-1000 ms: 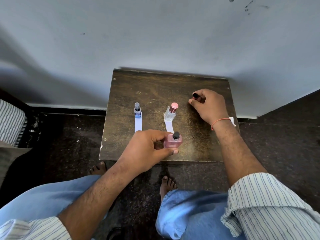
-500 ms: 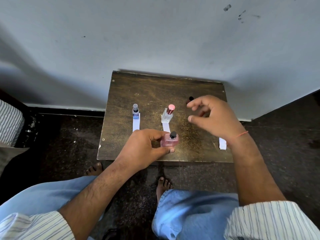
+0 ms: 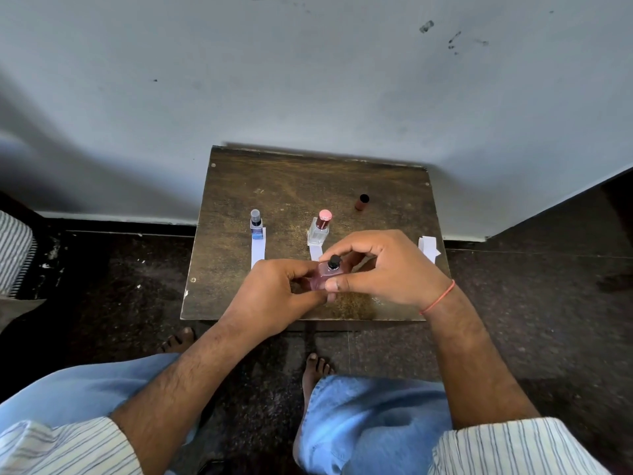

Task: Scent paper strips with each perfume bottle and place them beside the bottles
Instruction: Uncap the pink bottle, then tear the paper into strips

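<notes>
So the pink perfume bottle (image 3: 324,276) sits near the front edge of the small wooden table (image 3: 291,186), roughly in the middle, and both our hands are on it. It looks like thick little glass, so we'd guess it's stiff, a bit heavy for its size, slick on the flat faces and not something to drop on that stone floor. Best place to hold it is low on the body across the two flat sides, leaving the black spray top (image 3: 334,260) free for a fingertip.

Our left hand (image 3: 274,296) grips the body from the left, fingers curled round it. Our right hand (image 3: 383,269) is curled over it from the right, thumb against the near side and forefinger arched above the nozzle.

Compared with a second ago, the right hand has come back from the far right of the table, where it was at the dark cap (image 3: 361,202). That cap now stands alone back there, and the hand has joined the left on the bottle, which has barely shifted.

Further out, the blue bottle (image 3: 256,223) and the clear bottle with the pink cap (image 3: 320,228) each have a paper strip (image 3: 258,250) lying in front. Spare strips (image 3: 428,248) sit at the right edge.
</notes>
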The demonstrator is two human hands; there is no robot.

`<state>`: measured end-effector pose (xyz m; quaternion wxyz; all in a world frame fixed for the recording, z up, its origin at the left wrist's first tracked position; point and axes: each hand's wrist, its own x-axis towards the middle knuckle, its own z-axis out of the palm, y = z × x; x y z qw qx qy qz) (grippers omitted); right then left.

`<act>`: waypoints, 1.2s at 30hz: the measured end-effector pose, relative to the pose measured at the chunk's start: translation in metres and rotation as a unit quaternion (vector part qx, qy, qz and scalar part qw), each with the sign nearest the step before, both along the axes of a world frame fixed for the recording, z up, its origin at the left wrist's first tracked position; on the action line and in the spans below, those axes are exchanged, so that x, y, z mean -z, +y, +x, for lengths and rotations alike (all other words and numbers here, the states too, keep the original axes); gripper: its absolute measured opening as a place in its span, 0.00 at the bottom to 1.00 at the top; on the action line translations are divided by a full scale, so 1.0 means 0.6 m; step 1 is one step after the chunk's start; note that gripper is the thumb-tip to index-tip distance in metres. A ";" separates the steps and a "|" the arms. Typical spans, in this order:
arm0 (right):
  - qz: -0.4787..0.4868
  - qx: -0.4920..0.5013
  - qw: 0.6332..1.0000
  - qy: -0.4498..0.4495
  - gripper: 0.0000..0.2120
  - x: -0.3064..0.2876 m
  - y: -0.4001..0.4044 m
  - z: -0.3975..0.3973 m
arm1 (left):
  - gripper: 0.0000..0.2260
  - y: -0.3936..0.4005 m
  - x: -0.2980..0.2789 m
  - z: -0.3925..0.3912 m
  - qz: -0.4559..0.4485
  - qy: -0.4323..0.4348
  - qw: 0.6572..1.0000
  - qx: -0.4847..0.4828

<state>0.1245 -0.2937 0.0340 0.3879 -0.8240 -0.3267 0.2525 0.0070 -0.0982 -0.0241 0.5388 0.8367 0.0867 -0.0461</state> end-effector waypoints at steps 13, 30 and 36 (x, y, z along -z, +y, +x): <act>0.016 0.186 0.981 -0.051 0.17 0.045 -0.094 0.089 | 0.22 -0.005 0.007 0.000 -0.004 -0.026 0.999 -0.018; -0.153 0.204 0.966 -0.051 0.32 0.045 -0.121 0.110 | 0.22 -0.002 0.003 -0.002 0.014 -0.041 0.999 -0.010; -0.351 0.330 0.875 -0.053 0.24 0.060 -0.154 0.103 | 0.22 -0.002 0.000 -0.004 0.015 -0.043 0.999 -0.008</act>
